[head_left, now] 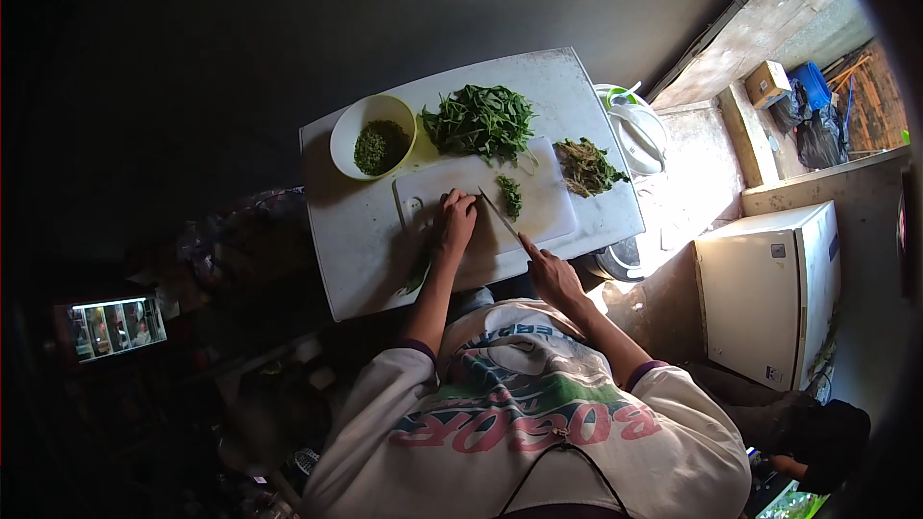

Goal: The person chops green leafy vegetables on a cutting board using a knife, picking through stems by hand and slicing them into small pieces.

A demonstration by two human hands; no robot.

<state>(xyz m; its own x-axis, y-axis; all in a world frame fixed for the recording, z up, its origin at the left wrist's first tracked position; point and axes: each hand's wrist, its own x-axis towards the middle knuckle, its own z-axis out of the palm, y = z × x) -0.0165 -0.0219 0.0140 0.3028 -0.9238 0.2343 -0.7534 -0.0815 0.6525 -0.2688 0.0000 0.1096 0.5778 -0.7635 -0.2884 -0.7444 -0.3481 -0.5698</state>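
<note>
On a white cutting board [553, 216], my left hand [459, 218] has its fingers curled down over leafy greens, mostly hidden beneath it. Green leaves [416, 274] show beside my left forearm; whether they belong to the same bunch I cannot tell. My right hand [551, 279] grips a knife [500, 214] by its handle, the blade slanting toward my left fingertips. Just right of the blade lies a small heap of chopped greens [510, 197]. Beyond the board sits a large pile of leafy greens [481, 123].
A bowl [411, 149] with finely chopped greens stands at the table's [356, 274] back left. Wilted, brownish greens [588, 168] lie right of the board. White round containers [639, 139] stand beyond the table's right edge. Farther right is a white fridge [755, 279]. Another person's hand [790, 467] shows lower right.
</note>
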